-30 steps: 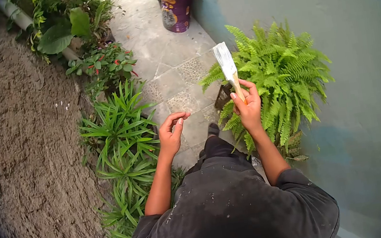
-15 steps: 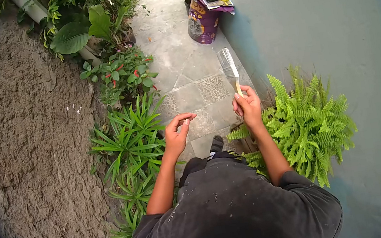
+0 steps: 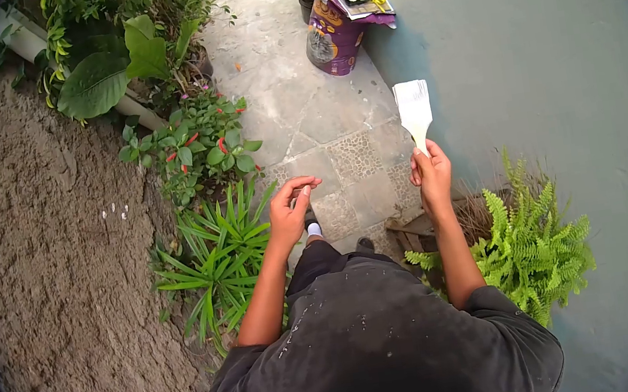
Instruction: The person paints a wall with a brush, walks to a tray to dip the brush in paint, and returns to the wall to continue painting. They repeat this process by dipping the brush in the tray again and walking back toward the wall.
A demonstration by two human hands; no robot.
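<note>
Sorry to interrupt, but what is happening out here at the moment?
A person stands on a stone path between plants and a blue-grey wall. Their right hand holds a paintbrush upright by its handle, bristles up, close to the wall. Their left hand is raised, loosely curled and holding nothing. A fern grows by the wall.

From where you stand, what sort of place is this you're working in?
Most likely a narrow garden path beside a house. Stone paving runs between a smooth painted wall and a rough plastered one, with a potted fern and other plants along it. The right hand holds a paintbrush.
</note>
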